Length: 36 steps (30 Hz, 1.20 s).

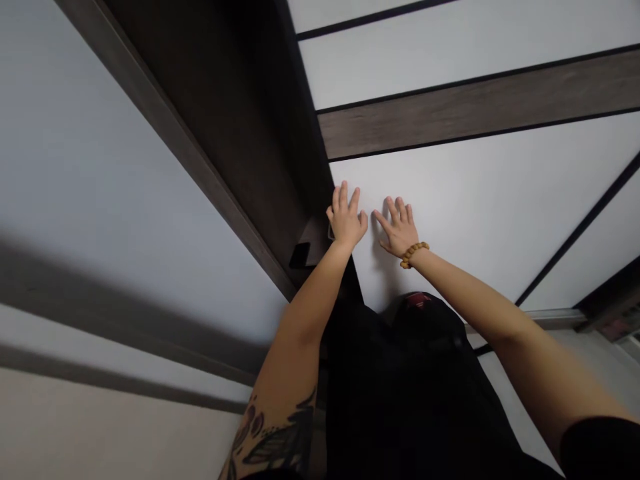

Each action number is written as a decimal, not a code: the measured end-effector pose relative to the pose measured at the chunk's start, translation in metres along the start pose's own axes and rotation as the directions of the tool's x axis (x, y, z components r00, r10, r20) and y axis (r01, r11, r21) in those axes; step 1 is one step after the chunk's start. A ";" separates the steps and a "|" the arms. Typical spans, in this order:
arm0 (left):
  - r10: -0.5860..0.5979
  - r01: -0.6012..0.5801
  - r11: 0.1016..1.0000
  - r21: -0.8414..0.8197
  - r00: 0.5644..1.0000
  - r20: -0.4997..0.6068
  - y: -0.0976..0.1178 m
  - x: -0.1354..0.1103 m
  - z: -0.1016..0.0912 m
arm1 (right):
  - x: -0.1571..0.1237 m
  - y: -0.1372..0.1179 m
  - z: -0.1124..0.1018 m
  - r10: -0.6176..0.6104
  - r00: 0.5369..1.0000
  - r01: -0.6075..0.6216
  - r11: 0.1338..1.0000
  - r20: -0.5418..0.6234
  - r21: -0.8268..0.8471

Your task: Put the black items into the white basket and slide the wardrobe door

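Note:
In front of me is a white door [475, 193] crossed by black lines and a grey-brown wood-look band [475, 97]. My left hand [346, 217] has its fingers spread at the door's left edge, partly over a dark metal piece that looks like a lock plate or handle [310, 243]. Just to its right, my right hand [399, 230] rests fingers apart against the white panel, or very near it; its shadow falls close by. Around the right wrist is a brown bead bracelet [415, 253]. Neither hand holds anything.
A dark brown door frame [225, 120] runs along the left of the door. Beyond it stands a pale wall [90, 167] with a grey baseboard [115, 320]. Tiled floor [580, 360] shows at the lower right, beside a dark object [617, 303] I cannot make out.

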State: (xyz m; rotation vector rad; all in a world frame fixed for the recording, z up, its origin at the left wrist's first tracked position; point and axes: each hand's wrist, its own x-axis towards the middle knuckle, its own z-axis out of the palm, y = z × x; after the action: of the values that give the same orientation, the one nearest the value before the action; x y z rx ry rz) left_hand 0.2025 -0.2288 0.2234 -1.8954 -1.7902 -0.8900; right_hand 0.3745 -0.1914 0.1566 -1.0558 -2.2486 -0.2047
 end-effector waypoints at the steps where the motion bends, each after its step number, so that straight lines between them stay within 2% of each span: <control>1: 0.023 -0.023 0.999 -0.046 1.000 -0.012 -0.002 -0.001 0.001 | 0.000 -0.006 0.004 -0.004 1.000 0.004 1.000 -0.003 -0.003; 4: 0.073 -0.082 0.976 -0.203 0.996 -0.051 -0.006 -0.002 0.006 | 0.001 -0.027 0.020 -0.023 1.000 0.023 1.000 -0.008 -0.016; 6: 0.106 -0.120 0.946 -0.302 0.992 -0.063 -0.008 -0.003 0.010 | 0.004 -0.041 0.033 0.006 0.999 -0.007 1.000 -0.033 -0.022; 9: 0.168 -0.182 0.886 -0.426 0.983 -0.070 -0.004 -0.010 0.011 | 0.011 -0.054 0.053 0.157 0.983 -0.160 0.987 -0.098 -0.028; 11: 0.163 -0.186 0.861 -0.474 0.982 -0.091 0.004 -0.025 0.008 | 0.016 -0.056 0.064 0.282 0.948 -0.289 0.957 -0.144 -0.027; 14: 0.104 -0.152 0.844 -0.515 0.987 -0.122 0.018 -0.069 -0.001 | 0.017 -0.050 0.076 0.381 0.898 -0.397 0.917 -0.222 -0.033; 16: 0.111 -0.144 0.826 -0.545 0.989 -0.094 0.021 -0.108 -0.009 | 0.013 -0.044 0.078 0.370 0.895 -0.396 0.916 -0.250 -0.060; 18: 0.161 -0.124 0.814 -0.567 0.987 0.014 0.016 -0.148 -0.017 | 0.008 -0.038 0.076 0.334 0.908 -0.367 0.926 -0.254 -0.093; 19: 0.195 -0.102 0.817 -0.567 0.975 0.107 0.009 -0.166 -0.020 | 0.005 -0.035 0.074 0.318 0.913 -0.353 0.930 -0.255 -0.105; 20: 0.233 -0.074 0.826 -0.559 0.947 0.220 0.001 -0.183 -0.021 | 0.002 -0.032 0.073 0.306 0.916 -0.344 0.932 -0.258 -0.114; 21: 0.271 -0.046 0.839 -0.542 0.899 0.343 -0.009 -0.198 -0.022 | 0.000 -0.028 0.072 0.303 0.916 -0.342 0.932 -0.263 -0.119; 24: 0.348 0.000 0.880 -0.476 0.681 0.644 -0.040 -0.233 -0.018 | -0.005 -0.018 0.071 0.331 0.900 -0.374 0.920 -0.284 -0.115; 26: 0.370 0.011 0.894 -0.448 0.548 0.751 -0.056 -0.251 -0.012 | -0.007 -0.010 0.071 0.357 0.886 -0.402 0.910 -0.296 -0.106; 29: 0.374 0.008 0.912 -0.410 0.395 0.839 -0.067 -0.272 -0.004 | -0.011 0.006 0.070 0.384 0.869 -0.433 0.895 -0.312 -0.104; 31: 0.363 -0.013 0.924 -0.383 0.350 0.864 -0.068 -0.280 0.001 | -0.015 0.018 0.066 0.393 0.865 -0.446 0.887 -0.313 -0.119; 36: 0.369 -0.017 0.922 -0.386 0.336 0.867 -0.071 -0.283 0.006 | -0.025 0.046 0.054 0.409 0.860 -0.473 0.864 -0.304 -0.175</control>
State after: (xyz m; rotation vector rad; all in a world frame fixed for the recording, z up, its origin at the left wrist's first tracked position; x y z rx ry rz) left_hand 0.1379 -0.4263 0.0185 -3.1747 -1.8782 0.1915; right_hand 0.3946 -0.1555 0.0937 -1.5548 -1.7192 -0.4028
